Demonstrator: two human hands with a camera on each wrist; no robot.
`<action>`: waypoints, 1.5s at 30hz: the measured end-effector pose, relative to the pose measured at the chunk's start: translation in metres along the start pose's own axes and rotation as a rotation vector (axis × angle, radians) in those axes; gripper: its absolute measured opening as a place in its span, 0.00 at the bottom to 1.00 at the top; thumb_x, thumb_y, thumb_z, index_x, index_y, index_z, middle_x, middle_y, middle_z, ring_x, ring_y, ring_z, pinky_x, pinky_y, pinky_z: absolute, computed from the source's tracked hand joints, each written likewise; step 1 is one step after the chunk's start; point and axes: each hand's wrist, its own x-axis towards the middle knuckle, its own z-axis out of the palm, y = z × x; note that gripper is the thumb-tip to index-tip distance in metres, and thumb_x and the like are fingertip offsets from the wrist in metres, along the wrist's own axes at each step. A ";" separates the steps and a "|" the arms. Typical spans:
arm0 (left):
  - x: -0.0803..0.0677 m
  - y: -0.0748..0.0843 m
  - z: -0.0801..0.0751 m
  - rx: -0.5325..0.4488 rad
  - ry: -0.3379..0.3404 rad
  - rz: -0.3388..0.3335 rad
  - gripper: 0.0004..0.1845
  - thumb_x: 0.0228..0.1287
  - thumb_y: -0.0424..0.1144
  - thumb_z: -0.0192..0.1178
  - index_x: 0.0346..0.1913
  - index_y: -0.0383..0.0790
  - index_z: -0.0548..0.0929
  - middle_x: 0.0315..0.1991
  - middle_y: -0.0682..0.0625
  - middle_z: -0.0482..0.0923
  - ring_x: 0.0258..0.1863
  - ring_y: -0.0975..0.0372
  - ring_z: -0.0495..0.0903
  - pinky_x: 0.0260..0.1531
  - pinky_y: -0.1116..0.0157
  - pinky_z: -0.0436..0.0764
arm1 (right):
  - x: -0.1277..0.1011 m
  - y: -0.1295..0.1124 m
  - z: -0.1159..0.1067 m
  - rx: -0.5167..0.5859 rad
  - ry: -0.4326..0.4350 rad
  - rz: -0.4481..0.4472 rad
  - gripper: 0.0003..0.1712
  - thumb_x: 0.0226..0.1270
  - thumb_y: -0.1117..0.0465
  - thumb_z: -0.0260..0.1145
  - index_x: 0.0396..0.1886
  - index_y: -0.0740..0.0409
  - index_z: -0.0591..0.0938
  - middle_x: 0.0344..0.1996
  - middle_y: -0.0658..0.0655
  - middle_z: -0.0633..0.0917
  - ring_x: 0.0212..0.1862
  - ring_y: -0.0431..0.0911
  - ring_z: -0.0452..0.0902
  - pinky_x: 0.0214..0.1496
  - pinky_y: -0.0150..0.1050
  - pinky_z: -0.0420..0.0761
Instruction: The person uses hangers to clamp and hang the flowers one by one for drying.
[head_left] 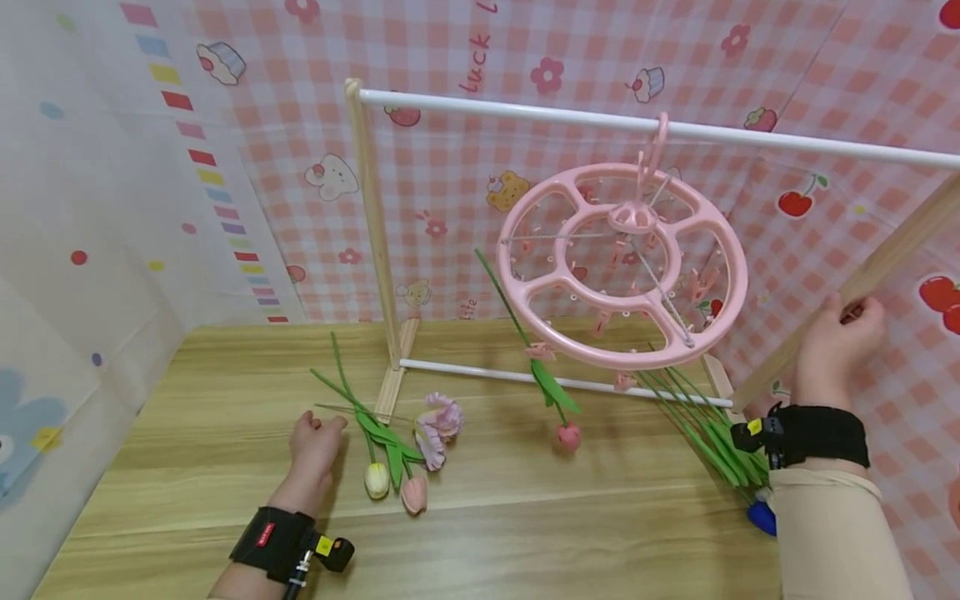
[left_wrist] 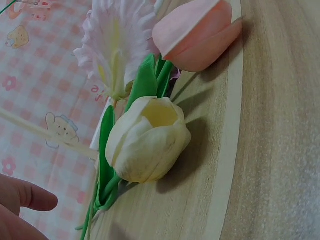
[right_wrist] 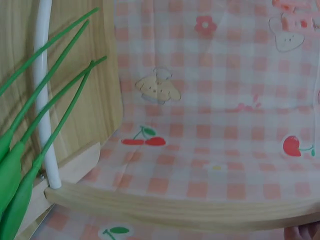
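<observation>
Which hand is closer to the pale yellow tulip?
Left. The left hand is just beside the pale yellow tulip; the right hand is far across, at a wooden post.

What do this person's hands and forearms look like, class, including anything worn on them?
Both the left hand and right hand are ungloved. Each wrist wears a wide black band with a small black camera marked in yellow. The left band also has a red label and a dark cable with a silvery connector. A cream sleeve covers the right forearm.
</observation>
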 end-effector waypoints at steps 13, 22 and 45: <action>0.008 0.008 0.010 0.527 0.019 0.364 0.30 0.59 0.33 0.54 0.66 0.32 0.65 0.65 0.30 0.54 0.64 0.39 0.54 0.60 0.44 0.63 | 0.007 0.001 -0.005 -0.226 0.056 -0.091 0.08 0.69 0.51 0.58 0.44 0.43 0.79 0.26 0.33 0.69 0.31 0.26 0.64 0.44 0.24 0.69; 0.015 0.025 0.014 0.852 -0.005 0.648 0.19 0.59 0.32 0.60 0.54 0.34 0.78 0.55 0.34 0.69 0.54 0.41 0.69 0.46 0.44 0.75 | 0.009 0.002 -0.008 -0.258 0.024 -0.074 0.17 0.69 0.49 0.57 0.54 0.45 0.79 0.30 0.32 0.71 0.38 0.27 0.68 0.53 0.26 0.72; 0.036 0.002 0.011 1.076 -0.004 0.830 0.06 0.53 0.32 0.68 0.36 0.40 0.87 0.40 0.43 0.77 0.40 0.50 0.77 0.34 0.52 0.81 | 0.012 0.004 -0.013 -0.310 0.020 -0.127 0.10 0.68 0.48 0.57 0.44 0.40 0.80 0.26 0.30 0.69 0.34 0.26 0.66 0.47 0.25 0.73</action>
